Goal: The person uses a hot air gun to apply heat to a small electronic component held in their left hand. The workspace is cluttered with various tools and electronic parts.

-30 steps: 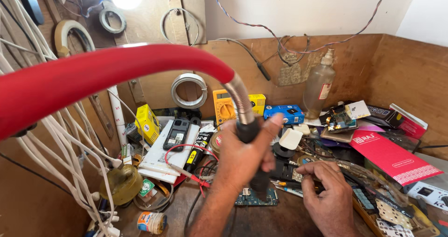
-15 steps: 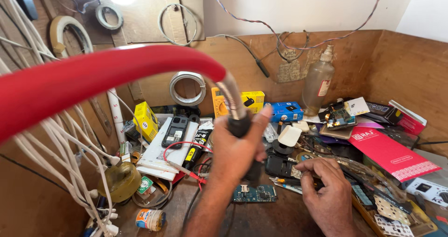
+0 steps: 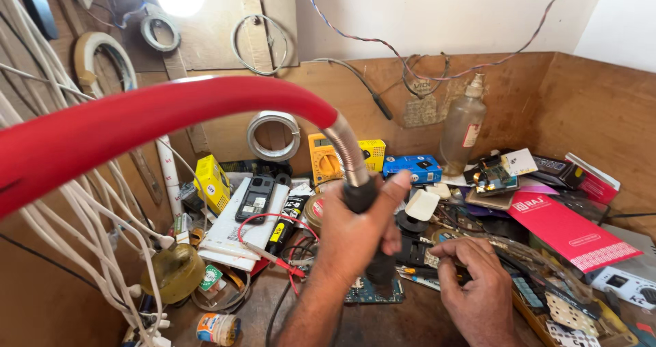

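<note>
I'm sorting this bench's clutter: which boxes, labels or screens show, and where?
Yellow box: left, tilted, small.
Blue box: back centre, flat, oblong.
Red packet: right, flat, white print.
Yellow meter: behind the left hand, grey screen.
Bottle: back wall, clear, small label.

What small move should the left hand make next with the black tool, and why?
Probably lower it slightly. The left hand holds the black tool handle upright with its tip just above the green circuit board, while the right hand works beside that board.
</note>
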